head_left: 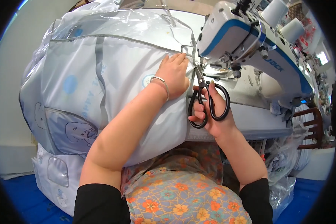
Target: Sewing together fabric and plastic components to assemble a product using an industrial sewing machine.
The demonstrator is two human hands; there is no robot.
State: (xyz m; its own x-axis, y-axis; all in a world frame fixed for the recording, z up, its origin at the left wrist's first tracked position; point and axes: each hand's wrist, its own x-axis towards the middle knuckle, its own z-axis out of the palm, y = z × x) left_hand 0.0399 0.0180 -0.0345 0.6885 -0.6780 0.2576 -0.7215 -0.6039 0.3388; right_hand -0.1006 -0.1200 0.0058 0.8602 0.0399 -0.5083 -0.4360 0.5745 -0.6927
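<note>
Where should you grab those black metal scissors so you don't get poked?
By the two black loop handles, coming from the near side, as the right hand does. On the black metal scissors the loops face the person, while the blades point away toward the white-and-blue sewing machine.

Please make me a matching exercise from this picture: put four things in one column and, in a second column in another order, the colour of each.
Things:
1. scissors
2. sewing machine
3. bracelet
4. thread cones

Colours:
a. white
b. silver
c. black
d. white with a blue stripe

Pairs: 1-c, 2-d, 3-b, 4-a

The right hand holds the scissors; the left hand, with the bracelet on its wrist, presses on the pale padded fabric.
</note>
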